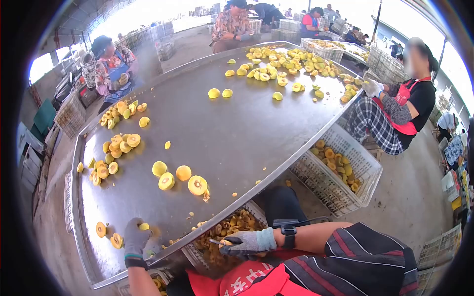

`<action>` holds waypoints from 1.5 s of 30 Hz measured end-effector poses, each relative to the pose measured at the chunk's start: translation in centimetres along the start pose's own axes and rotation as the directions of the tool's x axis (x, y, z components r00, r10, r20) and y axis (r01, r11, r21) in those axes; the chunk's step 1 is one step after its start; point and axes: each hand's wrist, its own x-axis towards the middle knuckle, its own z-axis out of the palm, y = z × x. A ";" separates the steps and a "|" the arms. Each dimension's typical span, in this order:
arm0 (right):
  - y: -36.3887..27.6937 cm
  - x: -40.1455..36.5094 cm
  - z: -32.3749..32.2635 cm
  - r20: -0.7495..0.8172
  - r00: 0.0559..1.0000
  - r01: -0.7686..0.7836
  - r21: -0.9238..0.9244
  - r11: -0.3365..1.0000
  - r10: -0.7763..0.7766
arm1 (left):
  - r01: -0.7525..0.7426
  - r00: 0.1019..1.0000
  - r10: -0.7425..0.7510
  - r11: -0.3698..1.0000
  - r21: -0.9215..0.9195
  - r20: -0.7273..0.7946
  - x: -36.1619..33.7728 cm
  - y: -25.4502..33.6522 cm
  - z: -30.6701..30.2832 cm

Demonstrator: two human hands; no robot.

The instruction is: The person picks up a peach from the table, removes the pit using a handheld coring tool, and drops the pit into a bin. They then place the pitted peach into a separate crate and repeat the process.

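Observation:
My left hand (136, 239), in a grey glove, is over the near left part of the metal table (212, 128). Its fingers and thumb look apart, partly blurred, with a small yellow fruit piece (143, 226) at the fingertips. Two cut fruit halves, one of them this half (116, 240), lie just left of it. My right hand (242, 243), also gloved, is closed around a small knife (215, 241) beyond the table's near edge. A yellow-orange piece (225, 242) shows at its fingers, above a crate of cut fruit (256, 209). Larger halves (197, 185) lie mid-table.
Fruit piles (118, 143) lie on the table's left side, with more (296, 61) at the far end. A co-worker (412, 98) sits at the right beside a fruit crate (365, 185). Another co-worker (111, 71) is at the left, and one (232, 27) at the far edge.

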 end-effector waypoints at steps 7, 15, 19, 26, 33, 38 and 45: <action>-3.1 -0.7 1.5 -0.002 0.983 0.181 0.135 0.974 -0.182 | 0.021 0.999 -0.014 -0.490 -0.872 0.032 -9.6 8.9 -2.1; -6.4 0.8 3.8 -0.063 0.930 0.299 -0.438 0.848 -0.361 | 0.160 0.977 -0.027 -0.564 -0.810 0.212 -14.5 15.3 2.3; -4.9 2.3 4.1 -0.045 0.706 0.426 -0.770 0.474 -0.707 | 0.114 0.988 -0.074 -0.264 -0.958 0.138 -15.5 15.1 2.4; -4.5 1.9 5.3 -0.110 0.754 0.272 -0.845 0.460 -0.648 | -0.043 0.994 -0.111 -0.241 -0.970 -0.017 -15.9 16.4 2.8; -4.9 0.8 4.7 0.069 0.859 0.376 -0.756 0.535 -0.507 | -0.036 0.997 -0.067 0.070 -0.997 -0.041 -15.8 15.6 1.9; -5.8 0.9 5.3 0.003 0.979 0.158 -0.640 0.752 -0.203 | 0.041 0.998 -0.044 0.121 -0.992 0.036 -15.4 15.2 2.3; -3.0 2.4 5.8 -0.049 0.850 0.271 -0.813 0.516 -0.525 | -0.106 0.966 -0.214 0.186 -0.977 -0.145 -14.7 16.4 3.6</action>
